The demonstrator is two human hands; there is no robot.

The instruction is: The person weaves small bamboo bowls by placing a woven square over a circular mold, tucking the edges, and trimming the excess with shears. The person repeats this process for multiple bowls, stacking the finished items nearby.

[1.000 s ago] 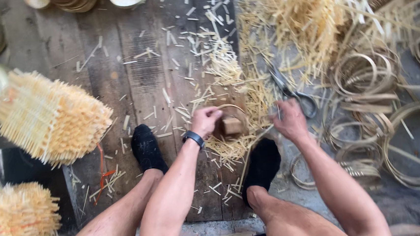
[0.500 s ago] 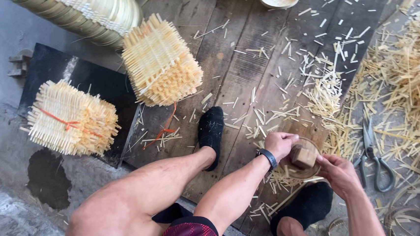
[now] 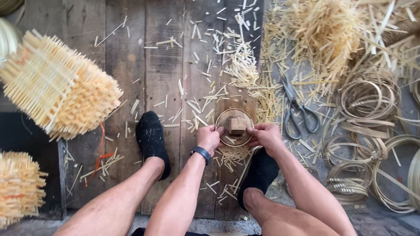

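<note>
Both hands meet over a small bamboo ring [image 3: 233,114] set around a wooden block [image 3: 236,125] on the plank floor [image 3: 167,67], between the person's two black-socked feet. The left hand [image 3: 208,139] has its fingers curled onto the ring's left rim; the right hand [image 3: 266,135] pinches the right rim — both closed on it. Scissors [image 3: 298,108] lie just beside the right hand, with coiled bamboo hoops [image 3: 366,97] further toward the floor's right edge — a bristling bamboo bundle [image 3: 57,86] lies at the left.
</note>
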